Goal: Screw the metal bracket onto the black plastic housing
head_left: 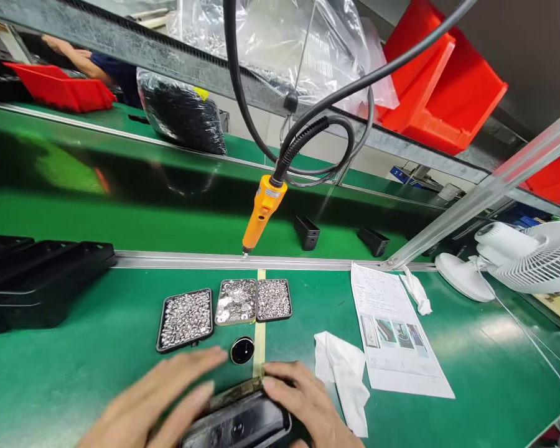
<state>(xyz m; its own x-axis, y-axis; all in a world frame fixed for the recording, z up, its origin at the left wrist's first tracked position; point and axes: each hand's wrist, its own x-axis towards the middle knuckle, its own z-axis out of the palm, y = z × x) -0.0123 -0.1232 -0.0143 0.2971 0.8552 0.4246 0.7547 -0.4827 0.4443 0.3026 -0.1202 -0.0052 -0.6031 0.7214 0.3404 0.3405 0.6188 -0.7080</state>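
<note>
Between left hand (144, 404), right hand (312, 404): black casing (242, 428)

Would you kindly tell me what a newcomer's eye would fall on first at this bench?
The orange screwdriver hangs from black cables at the centre, over the green bench. Just in front of it sit three trays of shiny metal parts, and at the near edge the left hand and right hand rest on a black housing. Red bins stand out at upper right.

orange screwdriver (261, 214) hangs above three screw trays (236, 302).
</note>
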